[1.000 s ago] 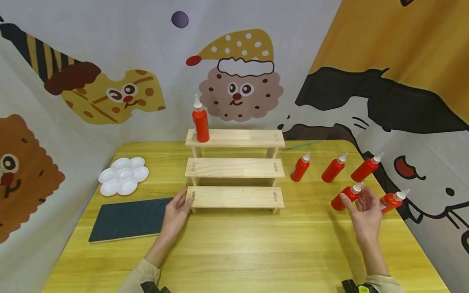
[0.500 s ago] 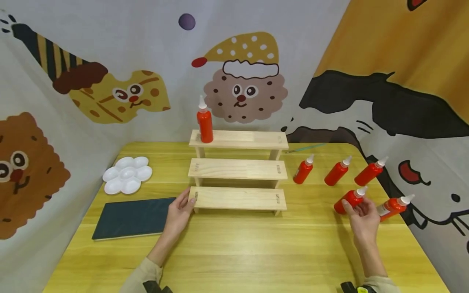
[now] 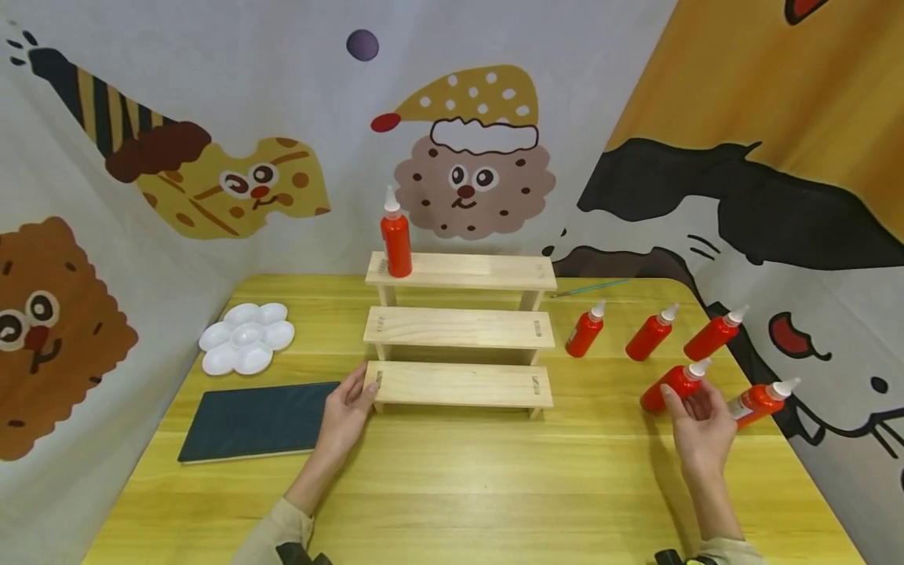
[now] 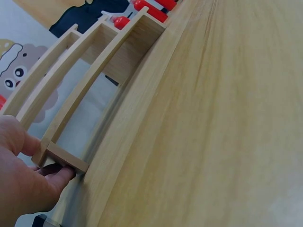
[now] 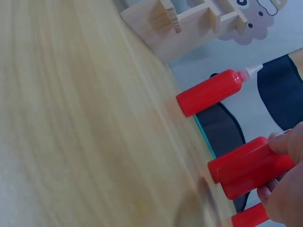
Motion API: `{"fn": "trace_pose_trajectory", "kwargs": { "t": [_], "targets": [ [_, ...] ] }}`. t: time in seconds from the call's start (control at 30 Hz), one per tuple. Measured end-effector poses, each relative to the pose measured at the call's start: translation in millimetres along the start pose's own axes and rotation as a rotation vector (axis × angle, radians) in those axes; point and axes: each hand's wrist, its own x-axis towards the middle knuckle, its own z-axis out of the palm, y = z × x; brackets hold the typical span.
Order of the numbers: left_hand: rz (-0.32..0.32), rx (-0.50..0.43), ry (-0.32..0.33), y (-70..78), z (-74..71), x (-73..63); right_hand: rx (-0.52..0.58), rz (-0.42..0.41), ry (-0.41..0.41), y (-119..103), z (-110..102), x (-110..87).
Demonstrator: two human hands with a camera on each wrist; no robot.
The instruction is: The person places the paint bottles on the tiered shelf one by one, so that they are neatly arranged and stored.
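Observation:
At the left end of the lowest step of a three-tier wooden display stand [image 3: 459,384], my left hand [image 3: 342,416] grips the board, thumb on top. In the left wrist view its fingers [image 4: 61,178] curl against the end leg [image 4: 67,157]. My right hand [image 3: 702,431] pinches a red squeeze bottle [image 3: 669,390] with a white nozzle cap. The right wrist view shows that bottle tilted, its base close over the table, the thumb [image 5: 280,142] on its near side. A matching bottle [image 3: 398,247] stands upright on the top tier's left end.
Just right of the right hand stands a red bottle [image 3: 756,406]. Behind are three more: one near the stand [image 3: 585,333], one in the middle [image 3: 647,337], one farther right [image 3: 709,337]. A white flower-shaped palette [image 3: 247,337], dark board [image 3: 257,420] and thin teal brush [image 3: 589,288] lie about.
The head view has shifted slightly. Between half a second ago and now the right hand's bottle has tipped a little more, its base moving slightly left. The left hand stays on the stand.

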Motion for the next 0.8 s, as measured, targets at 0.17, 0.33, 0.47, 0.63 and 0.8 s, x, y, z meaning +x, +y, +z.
{"fn": "trace_pose_trajectory", "kwargs": {
  "t": [0.17, 0.33, 0.47, 0.63, 0.8],
  "targets": [
    [-0.01, 0.003, -0.001, -2.8, 0.0, 1.5, 0.069, -0.088, 0.009, -8, 4, -1.0],
    [-0.006, -0.006, 0.0, -3.7, -0.4, 1.9, 0.088, -0.157, -0.016, -23, 8, -6.8],
    [0.002, -0.007, 0.004, -2.1, 0.1, 0.9, 0.07, -0.25, -0.041, -40, 16, -13.9],
    [0.006, -0.008, 0.0, 1.4, 0.4, -1.3, 0.067, -0.389, -0.087, -58, 30, -16.7],
    [0.002, -0.005, 0.002, 1.5, -0.4, -1.9, 0.057, -0.455, -0.133, -76, 47, -19.5]
  ]
}}
